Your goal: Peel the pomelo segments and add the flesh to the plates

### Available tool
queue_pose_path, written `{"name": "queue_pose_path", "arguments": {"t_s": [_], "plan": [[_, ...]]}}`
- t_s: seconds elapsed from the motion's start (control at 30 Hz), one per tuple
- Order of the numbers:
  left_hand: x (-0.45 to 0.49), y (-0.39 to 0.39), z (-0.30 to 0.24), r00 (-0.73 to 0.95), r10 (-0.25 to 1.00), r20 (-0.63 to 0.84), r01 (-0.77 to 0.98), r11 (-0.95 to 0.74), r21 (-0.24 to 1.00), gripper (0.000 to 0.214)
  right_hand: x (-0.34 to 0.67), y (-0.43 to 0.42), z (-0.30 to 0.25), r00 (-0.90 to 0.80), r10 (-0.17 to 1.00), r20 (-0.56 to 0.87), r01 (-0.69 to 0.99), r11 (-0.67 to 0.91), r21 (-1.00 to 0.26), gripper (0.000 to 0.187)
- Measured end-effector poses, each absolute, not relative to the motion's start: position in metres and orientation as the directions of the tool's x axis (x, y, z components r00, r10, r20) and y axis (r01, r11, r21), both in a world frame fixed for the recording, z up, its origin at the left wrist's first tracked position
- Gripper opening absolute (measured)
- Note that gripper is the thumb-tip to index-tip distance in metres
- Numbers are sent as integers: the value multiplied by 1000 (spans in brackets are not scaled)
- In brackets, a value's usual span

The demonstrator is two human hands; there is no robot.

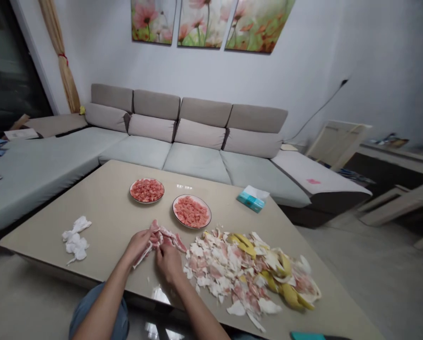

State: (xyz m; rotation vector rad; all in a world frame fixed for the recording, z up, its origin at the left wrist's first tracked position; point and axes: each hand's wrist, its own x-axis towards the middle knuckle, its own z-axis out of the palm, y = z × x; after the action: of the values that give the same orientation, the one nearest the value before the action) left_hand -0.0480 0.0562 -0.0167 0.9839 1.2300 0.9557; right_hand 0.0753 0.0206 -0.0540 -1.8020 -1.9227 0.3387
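Observation:
My left hand and my right hand both grip a pink-and-white pomelo segment, pulling its membrane apart above the beige table. Right of my hands lies a large heap of white membrane scraps, mixed with yellow pomelo rind. Farther forward, a white plate of pink pomelo flesh sits nearest my hands. A second plate of pomelo flesh stands behind and to its left.
Crumpled white tissues lie left of my hands, and a teal tissue box stands near the far table edge. A grey-green sectional sofa runs behind the table. A teal object pokes in at the bottom edge.

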Motion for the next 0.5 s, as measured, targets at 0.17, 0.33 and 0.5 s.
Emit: {"name": "queue_pose_path", "arguments": {"t_s": [0.17, 0.33, 0.5], "plan": [[-50, 58, -19, 73, 956, -286, -6, 287, 958, 39, 105, 11, -40, 59, 983, 173, 912, 18, -410, 25], [-56, 54, -15, 55, 964, -260, -7, 261, 965, 32, 183, -10, -9, 143, 978, 155, 954, -94, -286, 20], [-51, 52, -9, 91, 969, -231, -43, 235, 971, 31, 263, -29, 21, 298, 945, 133, 949, -278, -145, 23]]}}
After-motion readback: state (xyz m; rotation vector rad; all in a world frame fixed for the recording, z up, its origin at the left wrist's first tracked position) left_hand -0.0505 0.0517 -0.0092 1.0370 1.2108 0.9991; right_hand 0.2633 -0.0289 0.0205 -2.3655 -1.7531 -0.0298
